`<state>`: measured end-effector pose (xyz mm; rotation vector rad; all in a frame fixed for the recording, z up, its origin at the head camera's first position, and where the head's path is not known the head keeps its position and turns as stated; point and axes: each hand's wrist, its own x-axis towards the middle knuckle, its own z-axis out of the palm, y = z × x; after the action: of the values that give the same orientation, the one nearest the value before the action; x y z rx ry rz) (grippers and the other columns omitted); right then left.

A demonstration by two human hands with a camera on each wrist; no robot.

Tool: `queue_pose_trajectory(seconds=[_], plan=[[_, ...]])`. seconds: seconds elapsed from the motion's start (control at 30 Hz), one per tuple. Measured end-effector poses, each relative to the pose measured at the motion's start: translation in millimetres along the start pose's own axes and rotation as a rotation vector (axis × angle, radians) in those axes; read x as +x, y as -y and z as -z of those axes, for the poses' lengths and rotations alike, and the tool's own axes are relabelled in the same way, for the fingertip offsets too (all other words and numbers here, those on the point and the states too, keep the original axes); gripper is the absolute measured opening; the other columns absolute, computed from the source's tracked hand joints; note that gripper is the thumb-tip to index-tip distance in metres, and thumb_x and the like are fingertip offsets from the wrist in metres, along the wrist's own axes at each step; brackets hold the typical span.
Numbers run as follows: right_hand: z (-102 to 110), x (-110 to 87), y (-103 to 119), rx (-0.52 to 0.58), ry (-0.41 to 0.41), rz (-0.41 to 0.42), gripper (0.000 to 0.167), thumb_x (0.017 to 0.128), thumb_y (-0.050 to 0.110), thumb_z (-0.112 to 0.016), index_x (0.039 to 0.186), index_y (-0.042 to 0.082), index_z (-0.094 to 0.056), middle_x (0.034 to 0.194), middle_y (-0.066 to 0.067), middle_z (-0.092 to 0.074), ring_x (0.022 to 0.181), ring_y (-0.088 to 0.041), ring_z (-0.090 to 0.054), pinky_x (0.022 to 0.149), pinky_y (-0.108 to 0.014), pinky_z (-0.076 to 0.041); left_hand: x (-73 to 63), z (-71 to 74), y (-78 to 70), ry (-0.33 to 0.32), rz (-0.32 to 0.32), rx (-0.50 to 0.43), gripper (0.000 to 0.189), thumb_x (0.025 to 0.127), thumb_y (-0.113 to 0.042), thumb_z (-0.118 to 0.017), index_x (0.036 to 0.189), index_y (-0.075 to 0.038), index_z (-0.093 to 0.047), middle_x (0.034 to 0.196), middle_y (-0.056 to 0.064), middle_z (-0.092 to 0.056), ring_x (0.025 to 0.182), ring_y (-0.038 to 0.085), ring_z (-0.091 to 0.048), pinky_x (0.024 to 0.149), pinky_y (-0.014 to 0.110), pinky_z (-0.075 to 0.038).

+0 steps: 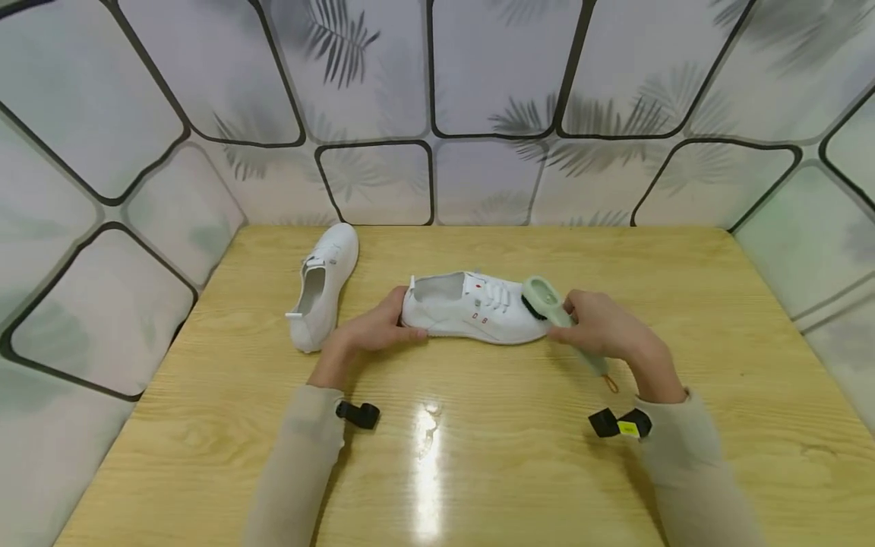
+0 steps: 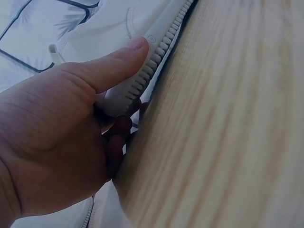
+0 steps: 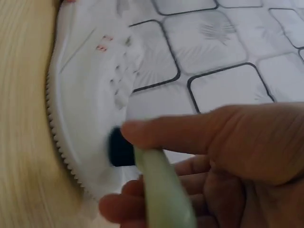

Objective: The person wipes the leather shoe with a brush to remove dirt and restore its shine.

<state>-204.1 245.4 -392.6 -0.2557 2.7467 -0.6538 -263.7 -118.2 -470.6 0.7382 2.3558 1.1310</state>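
A white lace-up shoe (image 1: 502, 311) lies sideways on the table, toe to the right, small red marks on its side. My left hand (image 1: 374, 325) grips its heel; in the left wrist view the thumb (image 2: 118, 61) presses along the side above the ribbed sole, with the other fingers curled under the heel. My right hand (image 1: 608, 323) holds a pale green brush (image 1: 547, 298) by its handle. Its dark bristles (image 3: 121, 148) rest against the shoe's toe. An orange loop hangs from the handle's end.
A second white shoe (image 1: 324, 285) stands at the back left, toe pointing away. Both shoes are on a wooden table (image 1: 519, 471). Patterned panels (image 1: 485, 178) rise behind the table and at its sides. Each wrist wears a black strap device (image 1: 358, 415).
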Motion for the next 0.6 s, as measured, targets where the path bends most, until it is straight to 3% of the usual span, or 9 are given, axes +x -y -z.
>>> queue_pose_trajectory(seconds=[0.6], plan=[[5.4, 6.0, -5.0, 0.016, 0.033, 0.062, 0.035, 0.088, 0.023, -0.074, 0.101, -0.006, -0.059, 0.082, -0.011, -0.06, 0.069, -0.021, -0.051, 0.059, -0.032, -0.042, -1.2, 0.6, 3.8, -0.008, -0.007, -0.027, 0.079, 0.092, -0.021, -0.072, 0.146, 0.003, -0.02, 0.145, 0.022, -0.033, 0.137, 0.031, -0.031, 0.117, 0.047, -0.022]])
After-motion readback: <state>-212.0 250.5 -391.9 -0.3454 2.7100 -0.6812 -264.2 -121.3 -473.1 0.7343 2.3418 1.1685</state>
